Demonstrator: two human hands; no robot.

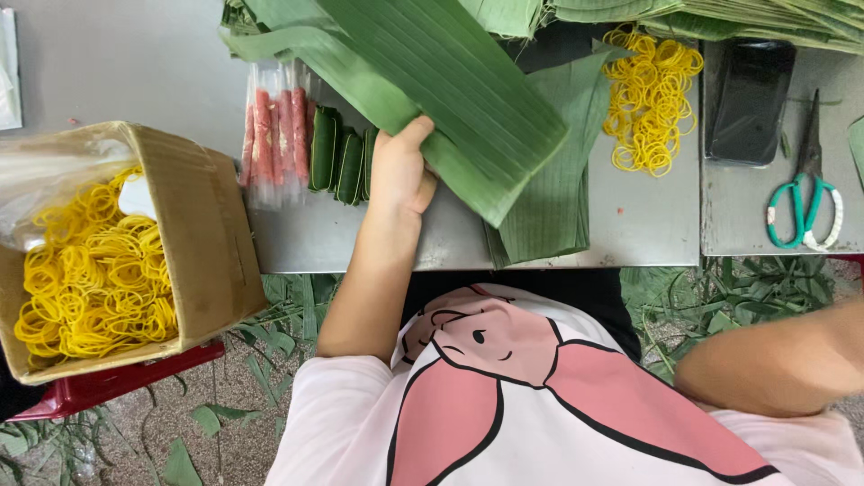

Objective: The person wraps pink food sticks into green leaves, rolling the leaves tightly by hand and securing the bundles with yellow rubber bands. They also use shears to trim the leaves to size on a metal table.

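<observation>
My left hand (400, 171) grips the edge of a long green banana leaf strip (432, 81) that runs diagonally across the grey metal table (342, 238). More cut leaf pieces (553, 193) lie under it. Just left of the hand sit several small leaf-wrapped rolls (337, 162) and a clear packet of pink sausage sticks (274, 135). My right forearm (774, 364) shows at the lower right, below the table edge; the right hand itself is out of the picture.
A cardboard box (211, 234) lined with plastic holds yellow rubber bands (90, 279) at the left, on a red stool. More yellow bands (648, 99), a black phone (750, 99) and teal-handled scissors (804, 202) lie at the right. Stacked leaves (738, 18) along the far edge; leaf scraps litter the floor.
</observation>
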